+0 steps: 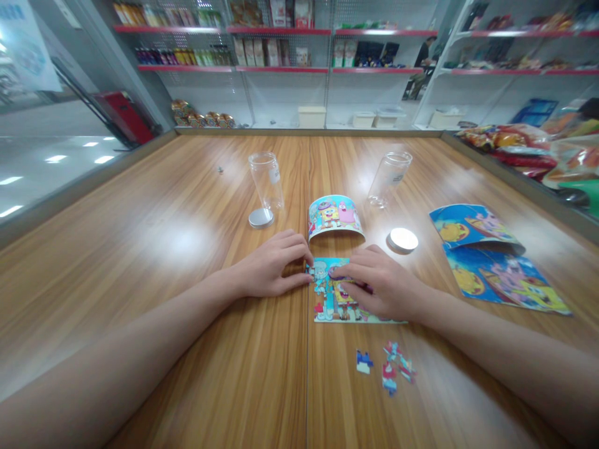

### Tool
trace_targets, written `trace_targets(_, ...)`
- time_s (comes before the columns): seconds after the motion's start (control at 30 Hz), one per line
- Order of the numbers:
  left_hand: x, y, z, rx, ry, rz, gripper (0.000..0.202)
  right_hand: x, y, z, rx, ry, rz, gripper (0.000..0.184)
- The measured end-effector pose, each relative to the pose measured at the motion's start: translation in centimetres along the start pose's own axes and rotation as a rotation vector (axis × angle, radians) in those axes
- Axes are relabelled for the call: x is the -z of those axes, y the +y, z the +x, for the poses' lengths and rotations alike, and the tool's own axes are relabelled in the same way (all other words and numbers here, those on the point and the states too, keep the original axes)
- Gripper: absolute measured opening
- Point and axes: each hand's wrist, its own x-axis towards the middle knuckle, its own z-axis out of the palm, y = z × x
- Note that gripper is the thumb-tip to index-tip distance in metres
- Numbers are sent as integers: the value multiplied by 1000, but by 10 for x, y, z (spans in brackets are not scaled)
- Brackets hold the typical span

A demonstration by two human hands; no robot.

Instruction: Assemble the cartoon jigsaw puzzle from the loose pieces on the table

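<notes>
A partly assembled cartoon jigsaw puzzle (330,308) lies flat on the wooden table, with gaps along its left side. At its upper left edge, my left hand (271,265) is closed in a pinch, thumb and index finger at a small puzzle piece (309,269). My right hand (386,280) rests over the puzzle's right half, fingers stretched out and thumb apart, hiding part of the picture. Several loose puzzle pieces (390,368) are scattered below the puzzle. Behind it stands a curved picture card (336,217) showing the same cartoon characters.
Two clear jars, a left jar (266,181) and a right jar (389,179), stand farther back. A silver lid (261,217) and another lid (402,240) lie near them. To the right are blue cartoon sheets (505,274), one curled. Snack bags (519,149) sit beyond the table's right edge.
</notes>
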Motion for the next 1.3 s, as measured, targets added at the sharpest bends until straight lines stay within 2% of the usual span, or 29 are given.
trace_targets(0.43,0,-3,-1,11,28,-12,21,1,-2,1,-3,-2,-6,21)
trace_targets(0.67,2,-1,-2,-30,32,-32,13,1,-2,1,-1,-5,-12,22)
trace_targets(0.9,0,-2,-2,-64,12,17,26,2,-2,1,-2,-13,-12,22)
trace_targets(1.3,0,-3,-2,-94,35,17,20,0,-1,1,-2,-6,-13,21)
